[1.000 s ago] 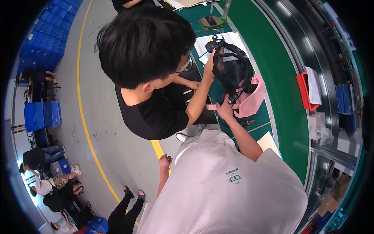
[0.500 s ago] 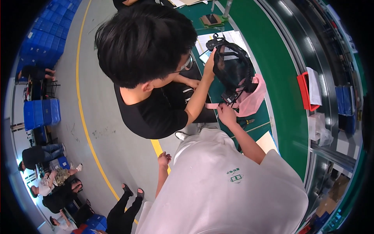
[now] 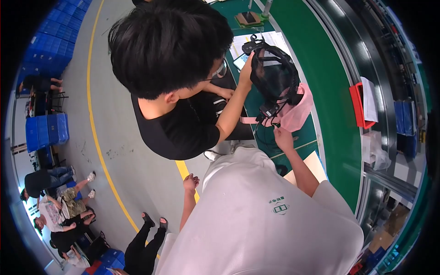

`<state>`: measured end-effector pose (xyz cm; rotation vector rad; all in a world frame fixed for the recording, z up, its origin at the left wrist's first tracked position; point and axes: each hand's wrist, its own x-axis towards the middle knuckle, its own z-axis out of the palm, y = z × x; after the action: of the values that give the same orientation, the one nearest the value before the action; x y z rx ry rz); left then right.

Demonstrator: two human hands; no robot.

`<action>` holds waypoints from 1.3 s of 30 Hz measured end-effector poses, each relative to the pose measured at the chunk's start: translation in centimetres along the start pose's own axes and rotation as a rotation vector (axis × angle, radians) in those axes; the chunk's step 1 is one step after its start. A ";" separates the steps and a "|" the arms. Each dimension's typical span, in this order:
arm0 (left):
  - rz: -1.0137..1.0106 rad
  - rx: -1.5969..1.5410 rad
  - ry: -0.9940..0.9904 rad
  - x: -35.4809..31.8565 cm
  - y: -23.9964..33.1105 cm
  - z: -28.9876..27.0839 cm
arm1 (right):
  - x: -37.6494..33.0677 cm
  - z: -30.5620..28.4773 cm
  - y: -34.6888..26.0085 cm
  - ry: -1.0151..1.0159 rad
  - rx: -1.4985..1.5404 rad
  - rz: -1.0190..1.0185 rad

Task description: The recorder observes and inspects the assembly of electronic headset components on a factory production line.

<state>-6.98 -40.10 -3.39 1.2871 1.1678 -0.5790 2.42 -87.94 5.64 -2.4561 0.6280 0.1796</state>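
On the green bench lies a pink cloth (image 3: 298,111) with a narrow strap, next to a black mesh cap (image 3: 274,75) that carries small black camera-like units and cables. My right hand (image 3: 283,139) is at the near edge of the pink cloth, its fingertips pinched around what looks like a thin black cable (image 3: 260,130). My left hand (image 3: 190,182) hangs low at my side over the floor, fingers curled, with nothing visible in it. A co-worker in black (image 3: 176,123) sits to the left, one hand (image 3: 246,73) gripping the cap's left side.
Papers and a phone (image 3: 241,60) lie beyond the cap. A brown board (image 3: 314,167) is beside my right forearm. To the right are a red holder (image 3: 357,105) and metal rails. Several people and blue crates (image 3: 47,130) are across the aisle.
My right hand has moved right and slightly nearer, off the pink strap to the cable by the cloth's edge. A loop of cable now shows to its left. My left hand stays low.
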 end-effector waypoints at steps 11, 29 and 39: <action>-0.016 0.008 -0.005 -0.8 -0.2 0.3 | 2.1 7.6 -3.1 -0.106 0.140 0.171; -0.010 -0.010 0.020 -1.0 -0.6 0.3 | 5.1 10.5 -1.9 0.089 0.161 0.232; -0.031 0.004 0.024 -0.9 -0.5 0.3 | 4.9 8.9 -4.3 0.042 1.024 0.421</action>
<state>-7.63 -40.75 -2.82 1.2849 1.2085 -0.5900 8.96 -81.66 -0.72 -1.3364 0.9513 -0.0378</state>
